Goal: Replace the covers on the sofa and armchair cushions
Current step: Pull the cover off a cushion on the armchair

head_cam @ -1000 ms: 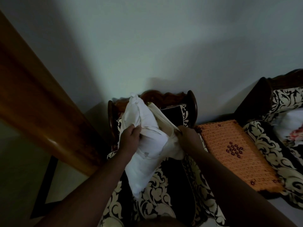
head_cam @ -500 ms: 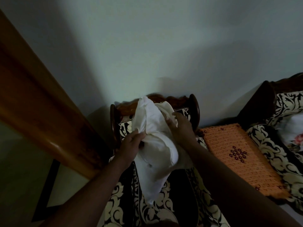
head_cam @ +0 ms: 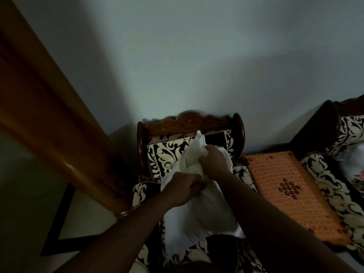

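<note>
white cushion [head_cam: 197, 217] gripped by both hands' fingers [head_cam: 204, 154]

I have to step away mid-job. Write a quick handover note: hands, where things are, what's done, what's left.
Left hand: grips the white cushion at its middle.
Right hand: grips bunched white fabric near the cushion's top end.
The cushion is held over the armchair, which has a black-and-cream patterned cover.
Done: cannot tell from this view.
Left: a white cushion lies on the sofa at the right, beyond the orange mat.
</note>
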Available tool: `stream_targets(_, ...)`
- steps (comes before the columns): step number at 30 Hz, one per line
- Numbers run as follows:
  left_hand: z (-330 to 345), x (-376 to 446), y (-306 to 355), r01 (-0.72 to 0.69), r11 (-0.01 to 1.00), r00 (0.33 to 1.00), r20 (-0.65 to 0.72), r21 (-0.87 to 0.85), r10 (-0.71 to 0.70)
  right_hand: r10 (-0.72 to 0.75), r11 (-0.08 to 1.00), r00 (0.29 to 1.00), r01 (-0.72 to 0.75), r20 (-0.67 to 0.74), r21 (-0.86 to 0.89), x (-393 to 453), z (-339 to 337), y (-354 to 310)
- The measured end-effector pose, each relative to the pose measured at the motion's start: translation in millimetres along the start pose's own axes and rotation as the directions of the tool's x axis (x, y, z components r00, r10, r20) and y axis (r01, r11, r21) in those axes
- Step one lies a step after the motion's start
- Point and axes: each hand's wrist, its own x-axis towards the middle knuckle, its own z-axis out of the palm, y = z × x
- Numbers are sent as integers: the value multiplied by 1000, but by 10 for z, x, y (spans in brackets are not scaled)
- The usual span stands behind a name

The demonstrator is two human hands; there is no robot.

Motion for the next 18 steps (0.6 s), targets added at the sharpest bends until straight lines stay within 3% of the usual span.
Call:
stream_targets(3, -1, -135, -129, 4, 1000, 996, 85, 22, -6, -80, 968, 996, 87, -40, 234, -122, 105, 118)
stream_targets(4, -15, -191, -179, 25, 999, 998, 64, 19, -26, -97, 960, 995, 104, -39, 259, -162, 113, 171)
stream_targets(6, -115, -285, -345, 210, 972, 974, -62, -108, -217, -141, 947, 989, 150, -52, 285, -213, 74, 278)
stream_targets(8, -299, -295, -511, 413, 849, 831, -247, -329, -499, -166, 917, 985, 174, -54, 359, -242, -28, 361)
stream_targets(10, -547, -239, -685, 530, 707, 593, -391, -468, -704, -163, 859, 985, 169, -54, 484, -304, -170, 376)
stream_targets(12, -763, -160, -867, 555, 558, 435, -356, -617, -827, -169, 769, 983, 173, -66, 615, -348, -289, 354)
stream_targets(13, -842, -122, -908, 538, 487, 407, -294, -688, -865, -169, 716, 984, 162, -56, 680, -348, -333, 339)
stream_targets(15, -964, -48, -866, 455, 405, 436, -198, -793, -878, -184, 617, 983, 115, 1, 778, -332, -377, 317)
stream_targets(16, -1000, -17, -822, 405, 392, 454, -190, -826, -870, -202, 609, 979, 96, 37, 787, -327, -396, 300)
stream_targets(18, -1025, 36, -785, 318, 452, 454, -284, -834, -844, -215, 695, 971, 78, 102, 715, -275, -407, 307)
